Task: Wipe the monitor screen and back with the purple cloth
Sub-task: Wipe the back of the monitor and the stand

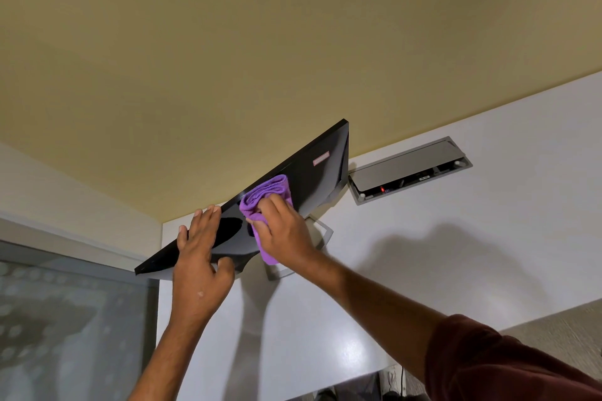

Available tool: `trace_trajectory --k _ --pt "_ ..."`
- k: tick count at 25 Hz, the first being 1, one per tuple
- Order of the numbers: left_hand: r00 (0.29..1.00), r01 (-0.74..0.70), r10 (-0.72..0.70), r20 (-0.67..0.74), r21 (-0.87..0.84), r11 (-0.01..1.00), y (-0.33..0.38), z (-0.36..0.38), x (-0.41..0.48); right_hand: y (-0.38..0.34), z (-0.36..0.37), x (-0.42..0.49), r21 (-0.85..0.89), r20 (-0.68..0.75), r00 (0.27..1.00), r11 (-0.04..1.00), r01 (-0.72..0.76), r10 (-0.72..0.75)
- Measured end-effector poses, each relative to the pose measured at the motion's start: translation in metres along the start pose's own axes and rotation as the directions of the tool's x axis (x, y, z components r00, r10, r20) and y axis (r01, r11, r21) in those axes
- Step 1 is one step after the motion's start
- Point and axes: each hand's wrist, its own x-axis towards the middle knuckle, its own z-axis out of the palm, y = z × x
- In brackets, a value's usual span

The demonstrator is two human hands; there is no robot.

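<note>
A black monitor [322,172] stands tilted on a white desk [456,254], its glossy dark face toward me and a pink sticker near one corner. My right hand [286,231] grips a bunched purple cloth [267,192] and presses it on the middle of that face. My left hand [198,257] holds the monitor near its other end: fingers lie across the face with the tips over the far edge, and the thumb hooks round the near edge. Part of the silver stand [322,231] shows behind my right hand.
A grey recessed cable box [410,166] with a small red light sits in the desk just beyond the monitor. A yellow wall [260,42] rises behind. A frosted glass panel [65,319] is at the left. Dark cables [402,378] hang past the desk's near edge.
</note>
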Motion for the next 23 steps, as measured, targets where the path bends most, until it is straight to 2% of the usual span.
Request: trace_trajectory --k 4,5,7,9,11,13,16,18,21,22,23 --pt "1.000 -0.005 0.005 0.007 0.007 1.000 0.003 -0.001 -0.001 0.003 0.007 -0.006 -0.054 0.011 0.999 0.997 0.046 -0.045" --pt "1.000 -0.014 0.013 0.010 0.012 1.000 0.003 -0.001 -0.002 0.004 0.006 -0.006 -0.046 0.002 1.000 0.999 -0.007 0.007" --pt "1.000 -0.017 0.017 0.014 0.012 1.000 0.003 -0.002 -0.002 0.007 0.001 -0.003 0.081 -0.040 0.966 0.964 -0.253 0.257" --pt "1.000 -0.014 0.014 0.012 0.011 1.000 0.002 -0.002 -0.002 0.015 -0.005 0.003 0.254 -0.089 0.855 0.842 -0.476 0.510" --pt "1.000 -0.013 0.013 0.007 0.012 1.000 0.001 -0.001 -0.001 0.026 -0.009 0.005 0.400 -0.149 0.761 0.743 -0.537 0.631" --pt "1.000 -0.016 0.016 0.002 0.011 1.000 0.000 -0.001 -0.001 0.036 -0.011 0.006 0.521 -0.148 0.652 0.619 -0.588 0.744" --pt "1.000 -0.017 0.017 0.007 0.007 1.000 0.002 -0.001 -0.003 0.050 -0.004 0.009 0.654 -0.043 0.398 0.327 -0.682 0.916" --pt "1.000 -0.021 0.021 0.010 0.012 1.000 0.001 -0.001 -0.003 0.056 0.001 0.012 0.702 0.044 0.232 0.135 -0.699 0.972" --pt "1.000 -0.027 0.027 0.001 0.026 0.999 -0.003 0.000 -0.001 0.055 0.012 0.009 0.700 0.200 0.020 -0.129 -0.703 0.980" --pt "1.000 -0.027 0.027 0.000 0.027 0.999 -0.003 0.000 -0.001 0.055 0.024 0.007 0.645 0.257 -0.023 -0.189 -0.741 0.966" --pt "1.000 -0.027 0.027 -0.002 0.025 0.999 -0.003 0.001 -0.001 0.054 0.039 0.002 0.586 0.306 -0.007 -0.193 -0.787 0.952"
